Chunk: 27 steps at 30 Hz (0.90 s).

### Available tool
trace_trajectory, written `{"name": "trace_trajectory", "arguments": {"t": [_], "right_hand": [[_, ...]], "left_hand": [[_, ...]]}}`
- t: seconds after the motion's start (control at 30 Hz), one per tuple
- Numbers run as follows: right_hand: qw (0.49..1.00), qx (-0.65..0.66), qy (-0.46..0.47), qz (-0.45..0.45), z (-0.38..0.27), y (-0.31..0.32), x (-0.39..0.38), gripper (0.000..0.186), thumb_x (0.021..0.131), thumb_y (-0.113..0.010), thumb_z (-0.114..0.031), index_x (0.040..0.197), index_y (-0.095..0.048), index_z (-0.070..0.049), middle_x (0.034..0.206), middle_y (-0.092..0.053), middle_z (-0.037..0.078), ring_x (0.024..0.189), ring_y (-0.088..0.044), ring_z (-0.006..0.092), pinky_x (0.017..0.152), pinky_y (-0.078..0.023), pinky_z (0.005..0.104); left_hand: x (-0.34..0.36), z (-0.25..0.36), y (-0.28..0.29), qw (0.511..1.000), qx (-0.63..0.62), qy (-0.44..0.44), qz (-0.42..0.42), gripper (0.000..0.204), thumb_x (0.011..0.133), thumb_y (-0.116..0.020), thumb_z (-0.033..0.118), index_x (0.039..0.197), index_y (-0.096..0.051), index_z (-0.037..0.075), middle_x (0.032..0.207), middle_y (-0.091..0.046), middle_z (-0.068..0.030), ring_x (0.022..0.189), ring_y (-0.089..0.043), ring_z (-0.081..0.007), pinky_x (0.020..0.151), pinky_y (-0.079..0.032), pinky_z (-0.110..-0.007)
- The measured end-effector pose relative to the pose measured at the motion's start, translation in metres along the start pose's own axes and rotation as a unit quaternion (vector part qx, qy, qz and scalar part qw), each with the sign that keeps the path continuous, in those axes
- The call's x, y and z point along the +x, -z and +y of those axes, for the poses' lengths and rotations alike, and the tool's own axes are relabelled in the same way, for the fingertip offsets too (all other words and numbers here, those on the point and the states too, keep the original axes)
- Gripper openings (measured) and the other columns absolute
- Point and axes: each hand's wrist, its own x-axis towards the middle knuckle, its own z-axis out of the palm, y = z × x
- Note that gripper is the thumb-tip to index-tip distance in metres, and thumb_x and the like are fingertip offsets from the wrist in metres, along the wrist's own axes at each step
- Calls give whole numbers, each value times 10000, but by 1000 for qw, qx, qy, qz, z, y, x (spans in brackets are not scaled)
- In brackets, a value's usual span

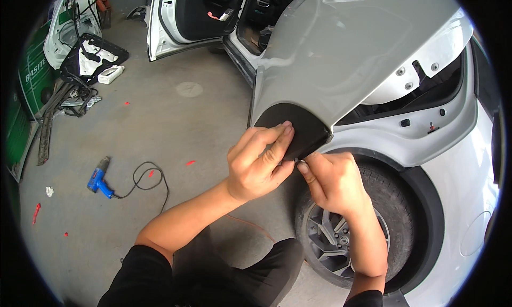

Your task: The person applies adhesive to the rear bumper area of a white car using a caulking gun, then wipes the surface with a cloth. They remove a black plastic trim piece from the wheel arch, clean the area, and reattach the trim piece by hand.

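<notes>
A black lower trim panel (pixel 301 127) covers the bottom corner of the silver-grey car door (pixel 330 56), which stands open before me. My left hand (pixel 258 160) is closed on this trim, its fingertips pressed to the outer face and its thumb at the lower edge. Close beside it, my right hand (pixel 336 182) is closed in a pinch at the same edge, fingers curled and thumb pressed in. A small dark bit shows between the two thumbs. What the right fingers grip is hidden behind them.
Below the door is the rear wheel (pixel 346 229) inside a black arch. A blue heat gun (pixel 100 179) with a black cable lies on the grey floor (pixel 186 120), among red scraps. Another open car door (pixel 200 16) stands farther off. Removed door parts (pixel 90 59) are piled far left by green boards.
</notes>
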Motion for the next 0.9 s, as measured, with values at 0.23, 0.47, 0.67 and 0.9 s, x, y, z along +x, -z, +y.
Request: {"name": "trace_trajectory", "arguments": {"t": [0.23,0.47,0.67,0.9], "right_hand": [[1000,3,18,-25,2,7,3,190,843,-650,-115,739,-515,-30,520,-503,124,468,-536,344,430,-419,410],[993,92,21,-73,14,8,9,219,858,-636,-131,713,-517,-18,516,-489,161,473,-527,371,455,-423,430],[992,63,108,-6,30,-2,12,230,826,-658,-128,679,-505,-40,499,-484,102,428,-506,315,415,-409,397],[981,36,181,56,38,-9,15,211,764,-682,-101,674,-498,-47,494,-473,66,411,-499,271,388,-401,369]], "left_hand": [[4,3,6,1000,-12,14,-17,606,560,-754,16,1159,-661,-9,1011,-673,-130,743,-637,-249,609,-535,-316],[2,6,5,999,1,29,-15,558,579,-747,19,1128,-664,-37,985,-673,-141,748,-644,-253,605,-530,-313],[2,11,3,999,36,17,-22,544,594,-742,15,1125,-657,-61,960,-667,-147,717,-630,-241,594,-522,-313],[4,17,7,996,84,13,-32,540,595,-744,14,1122,-655,-65,912,-651,-127,643,-583,-211,545,-489,-303]]}}
